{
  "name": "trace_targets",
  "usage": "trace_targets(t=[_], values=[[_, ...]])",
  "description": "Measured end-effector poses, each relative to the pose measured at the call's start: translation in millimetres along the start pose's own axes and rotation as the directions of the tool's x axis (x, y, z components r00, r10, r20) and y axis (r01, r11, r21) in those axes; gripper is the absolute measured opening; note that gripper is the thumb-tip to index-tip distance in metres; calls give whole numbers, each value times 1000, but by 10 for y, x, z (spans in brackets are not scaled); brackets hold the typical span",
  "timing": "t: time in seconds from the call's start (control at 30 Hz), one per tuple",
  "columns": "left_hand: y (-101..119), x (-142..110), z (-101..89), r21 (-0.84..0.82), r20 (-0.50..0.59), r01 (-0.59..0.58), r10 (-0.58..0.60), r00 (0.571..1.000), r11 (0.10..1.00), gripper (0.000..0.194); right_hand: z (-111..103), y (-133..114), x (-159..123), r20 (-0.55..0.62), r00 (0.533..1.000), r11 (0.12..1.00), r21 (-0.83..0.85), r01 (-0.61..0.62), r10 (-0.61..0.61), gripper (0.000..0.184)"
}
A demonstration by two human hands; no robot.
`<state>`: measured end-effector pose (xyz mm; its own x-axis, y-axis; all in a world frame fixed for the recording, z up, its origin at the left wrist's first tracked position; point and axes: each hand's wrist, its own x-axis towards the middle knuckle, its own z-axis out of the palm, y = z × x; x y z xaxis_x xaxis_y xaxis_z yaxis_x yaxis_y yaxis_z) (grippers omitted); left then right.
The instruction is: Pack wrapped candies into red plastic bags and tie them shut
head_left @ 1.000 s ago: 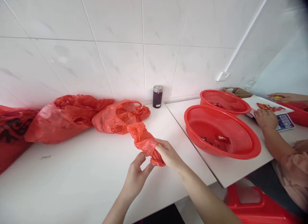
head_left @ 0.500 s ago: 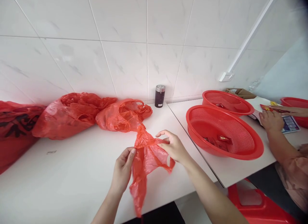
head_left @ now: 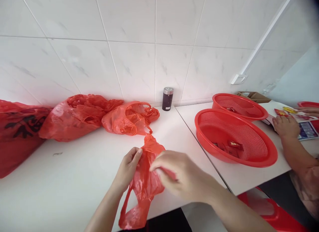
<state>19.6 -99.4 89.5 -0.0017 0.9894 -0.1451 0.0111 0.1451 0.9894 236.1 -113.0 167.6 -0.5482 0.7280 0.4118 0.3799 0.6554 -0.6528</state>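
A thin red plastic bag (head_left: pixel 142 188) hangs over the front edge of the white table (head_left: pixel 74 178). My left hand (head_left: pixel 127 168) pinches its upper edge with closed fingers. My right hand (head_left: pixel 183 177), blurred by motion, is at the bag's right side with fingers curled into the plastic. The bag's lower end and one handle loop droop below the table edge.
Several stuffed red plastic bags (head_left: pixel 82 115) lie along the tiled wall. A dark canister (head_left: pixel 167 99) stands at the wall. On the adjoining table sit two red mesh baskets (head_left: pixel 249 155), the near one holding small red packets (head_left: pixel 228 146). Another person's hand (head_left: pixel 286 125) rests at a printed sheet (head_left: pixel 307 129).
The bag has been pulled free of the pile and unfolded from a crumpled wad, and now hangs lower. My right hand moved toward me and down.
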Motion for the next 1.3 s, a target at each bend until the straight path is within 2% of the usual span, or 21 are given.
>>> trace_targets(t=[0.1, 0.2, 0.27, 0.33, 0.4, 0.47, 0.5, 0.53, 0.57, 0.6, 0.63, 0.67, 0.73, 0.8, 0.87, 0.93, 1.03, 1.1, 1.13, 1.23, 1.3], values=[[7, -37, 133, -4, 68, -23, 23, 997, 1000, 35, 447, 185, 127, 178, 983, 971, -239, 2, 41, 22], [62, -32, -34, -203, 160, 96, -64, 985, 974, 29, 728, 659, 162, 373, 913, 861, -507, 52, 164, 18], [134, 28, -329, -352, 67, 134, -118, 991, 927, 27, 758, 890, 109, 458, 856, 812, -578, 82, 240, 22], [203, 110, -648, -380, -151, 64, -130, 980, 923, 26, 701, 959, 36, 470, 828, 778, -624, 66, 307, 25], [236, 160, -829, -214, -282, -29, -33, 959, 976, 28, 619, 884, -14, 462, 808, 754, -656, 33, 366, 25], [213, 132, -769, 106, -394, -144, 174, 902, 984, 38, 561, 739, -22, 449, 792, 746, -666, -14, 415, 23], [181, 85, -655, 296, -430, -197, 314, 847, 935, 42, 547, 663, -13, 444, 784, 743, -669, -33, 434, 22], [137, 22, -502, 479, -441, -237, 465, 768, 845, 43, 542, 595, 2, 442, 778, 742, -668, -46, 446, 21], [83, -48, -332, 635, -394, -262, 596, 700, 727, 41, 546, 539, 21, 443, 777, 744, -667, -48, 447, 21], [21, -114, -162, 745, -329, -266, 684, 651, 611, 33, 556, 497, 43, 447, 782, 749, -661, -40, 436, 21], [-49, -167, -8, 818, -267, -246, 722, 638, 520, 27, 572, 470, 66, 451, 791, 758, -652, -24, 412, 21], [-127, -196, 117, 863, -219, -217, 724, 654, 457, 23, 592, 454, 90, 455, 803, 767, -642, -5, 386, 21], [-308, -171, 270, 902, -190, -135, 660, 727, 409, 21, 648, 448, 137, 453, 831, 785, -619, 33, 323, 23], [-513, -53, 312, 908, -203, -59, 559, 804, 415, 27, 718, 464, 177, 443, 854, 797, -601, 57, 273, 26], [-714, 94, 293, 902, -198, -32, 479, 855, 431, 36, 782, 503, 202, 452, 852, 796, -602, 72, 265, 28], [-876, 208, 251, 892, -141, -92, 466, 874, 442, 44, 799, 588, 216, 463, 837, 782, -619, 70, 292, 27], [-1017, 257, 148, 870, -15, -268, 564, 826, 415, 51, 661, 838, 254, 375, 830, 723, -690, -49, 414, 32], [-1050, 228, 45, 864, 17, -316, 606, 795, 391, 50, 474, 1056, 304, 269, 813, 654, -737, -173, 517, 41], [-1051, 206, -12, 867, 15, -310, 600, 800, 391, 47, 372, 1158, 332, 228, 798, 624, -749, -223, 558, 44], [-982, 146, -154, 863, 26, -254, 463, 886, 438, 48, 115, 1316, 386, 207, 762, 607, -741, -287, 613, 47], [-870, 120, -187, 831, 46, -221, 332, 942, 510, 59, -15, 1252, 358, 260, 755, 651, -708, -274, 601, 49]])
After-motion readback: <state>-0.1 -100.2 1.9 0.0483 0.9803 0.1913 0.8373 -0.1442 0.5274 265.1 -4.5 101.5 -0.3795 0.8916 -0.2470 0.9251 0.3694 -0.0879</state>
